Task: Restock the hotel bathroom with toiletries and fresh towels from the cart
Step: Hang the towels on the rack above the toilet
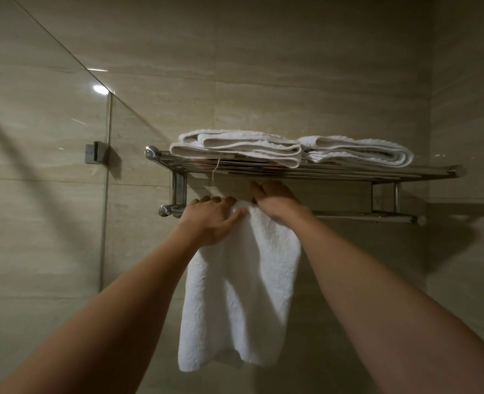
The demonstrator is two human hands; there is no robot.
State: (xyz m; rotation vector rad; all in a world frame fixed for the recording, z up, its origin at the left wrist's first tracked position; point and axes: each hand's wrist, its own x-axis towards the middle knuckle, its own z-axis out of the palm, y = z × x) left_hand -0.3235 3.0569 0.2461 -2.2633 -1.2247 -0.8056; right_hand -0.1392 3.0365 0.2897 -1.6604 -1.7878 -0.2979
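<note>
Head view: looks up at a chrome towel rack on a beige tiled wall (263,66), with both bare forearms reaching up to it.
Hanging towel (240,280): white and thick-piled. It is draped over the lower rail (363,215) near the rail's left end and falls straight down between the two forearms. Its bottom edge is uneven, with the left corner lowest.
Left hand (211,220): on the hanging towel's upper left, where the cloth crosses the rail. The fingers curl over the top and the thumb lies across the front of the cloth, grasping it.
Right hand (274,200): just beside the left hand, on the towel's upper right. The fingers bend over the fold and behind the rail, clasping the cloth there.
Lower rail: a single chrome bar running right from the hands to a rounded end cap.
Upper shelf (377,173): several chrome bars side by side above the rail, joined to it by upright brackets near each end.
Left folded towel (235,149): white, flat on the shelf's left half. A loose thread (215,172) dangles from it past the bars.
Right folded towel (357,150): white, on the shelf just beside the first, touching it near the middle.
Glass panel (36,166): left of the rack, fixed to the wall by a chrome clamp (95,152), with a round light reflected high on it.
</note>
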